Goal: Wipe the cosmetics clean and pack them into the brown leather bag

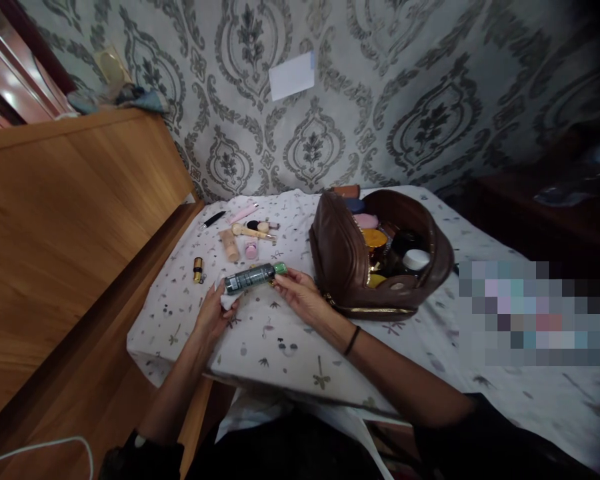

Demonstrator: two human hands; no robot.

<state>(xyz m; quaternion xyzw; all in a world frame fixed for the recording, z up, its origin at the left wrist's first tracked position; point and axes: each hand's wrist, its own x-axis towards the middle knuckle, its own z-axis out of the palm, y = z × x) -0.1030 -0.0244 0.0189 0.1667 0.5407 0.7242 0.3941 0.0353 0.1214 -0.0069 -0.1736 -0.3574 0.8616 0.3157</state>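
Note:
A dark green bottle (253,277) with printed text and a lighter green cap (280,268) lies nearly level between my two hands, above the table. My left hand (214,312) grips its base end with a white wipe or tissue (229,301) bunched against it. At the other end, the fingers of my right hand (300,293) are closed on the cap. Just right of that hand stands an open brown toiletry bag (337,243), holding several jars and bottles, among them a white-lidded jar (416,259) and a yellow-orange container (375,238).
Beyond my hands lie a beige tube (229,245), a small pink bottle (251,249), a black pen-like item (213,220) and other cosmetics. A gold-and-black lipstick-like tube (198,270) stands left. A wooden panel (80,220) borders the cloth-covered table (300,363); a patterned wall rises behind.

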